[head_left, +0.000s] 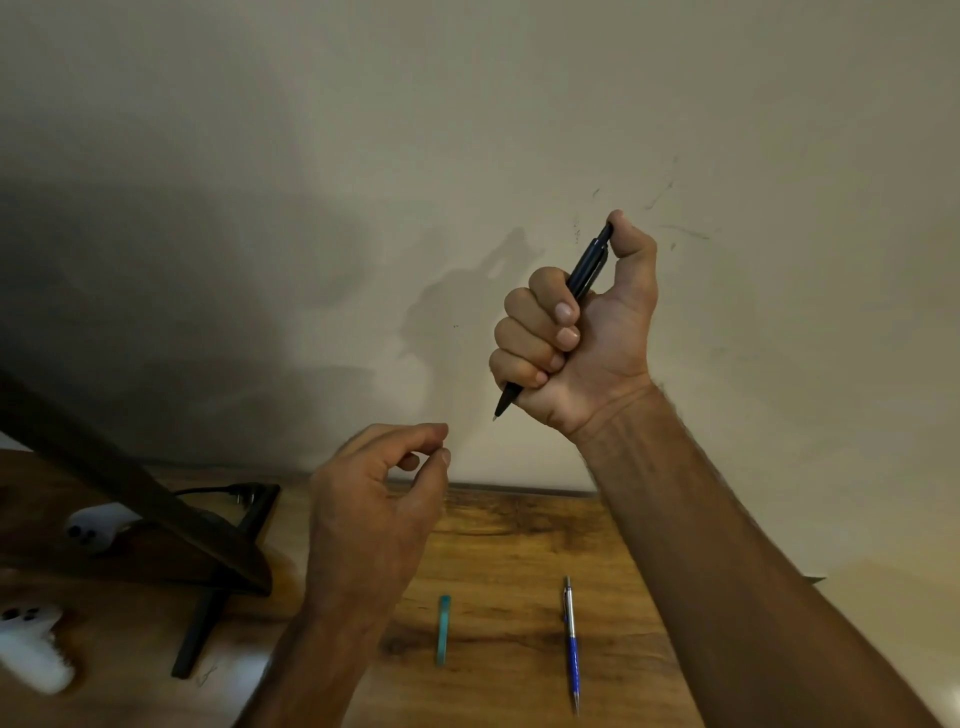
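Note:
My right hand (587, 332) is raised in front of the wall and grips a black pen (584, 273) in its fist. The thumb sits on the pen's top end, and the tip pokes out below the fist, pointing down and left. My left hand (374, 499) hovers lower, above the wooden table (519, 530). Its fingers are loosely curled, thumb and forefinger nearly touching, and I see nothing held in it. On the table lie a blue and silver mechanical pencil (571, 644) and a short teal piece (443, 630).
A dark wooden stand with a black frame (197, 540) occupies the table's left side, with a black cable behind it. Two white controllers (31, 644) (96, 527) lie at the far left. A plain beige wall (467, 156) rises behind the table.

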